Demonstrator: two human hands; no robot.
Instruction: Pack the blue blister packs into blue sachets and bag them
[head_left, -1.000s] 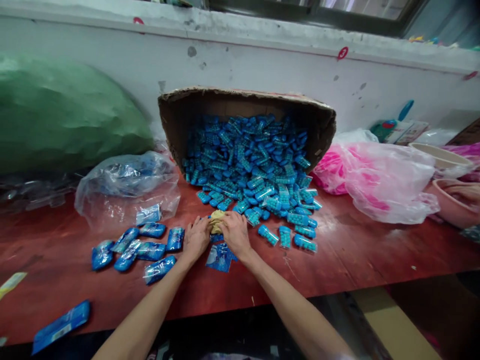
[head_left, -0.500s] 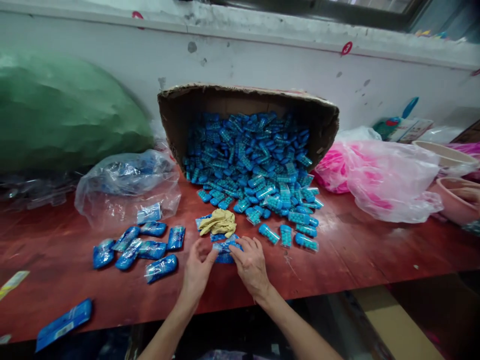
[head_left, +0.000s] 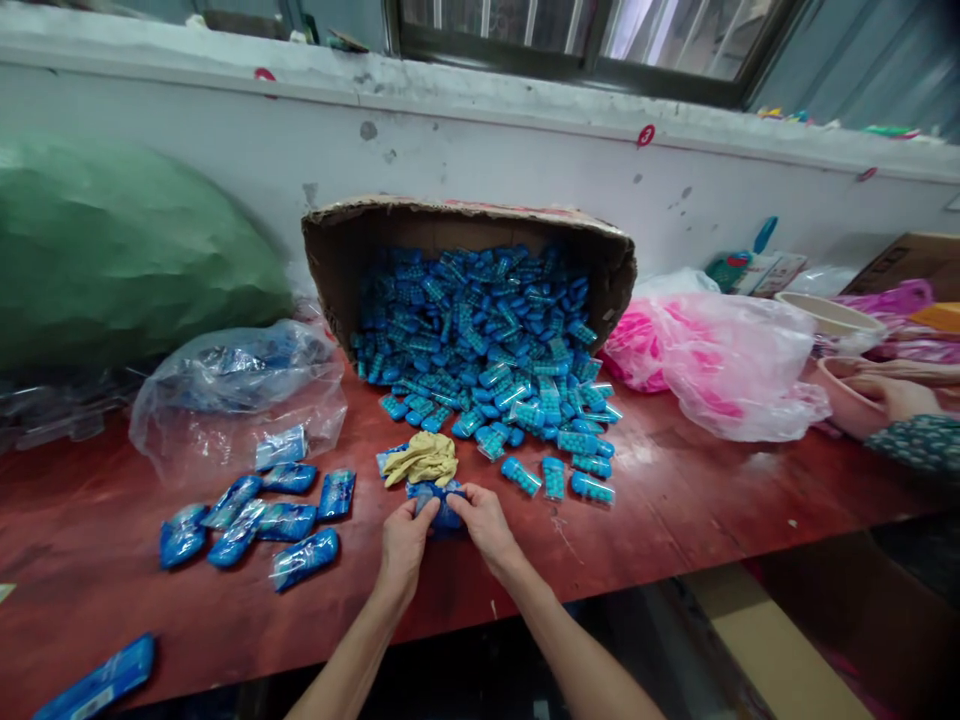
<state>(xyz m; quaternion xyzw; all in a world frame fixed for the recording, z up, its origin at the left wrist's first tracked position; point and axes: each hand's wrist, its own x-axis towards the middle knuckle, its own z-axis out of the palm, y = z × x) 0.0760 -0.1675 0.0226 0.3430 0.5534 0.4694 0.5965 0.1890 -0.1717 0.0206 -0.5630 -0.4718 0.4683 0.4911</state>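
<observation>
Both hands meet at the near edge of the red bench [head_left: 675,520]. Left hand [head_left: 405,540] and right hand [head_left: 486,522] pinch one blue packet [head_left: 437,503] between them, fingers closed on it, packet low over the bench. Just beyond it lies a yellow cloth [head_left: 421,458]. Farther back a tipped carton [head_left: 465,225] spills blue packs [head_left: 480,340] onto the bench. Left: filled packets [head_left: 255,515] in a loose group, a clear bag [head_left: 232,385] behind them, a green sack [head_left: 127,250] at the wall. Right: pink bag [head_left: 712,360], and another person's hand [head_left: 896,397] on a basin [head_left: 844,400].
</observation>
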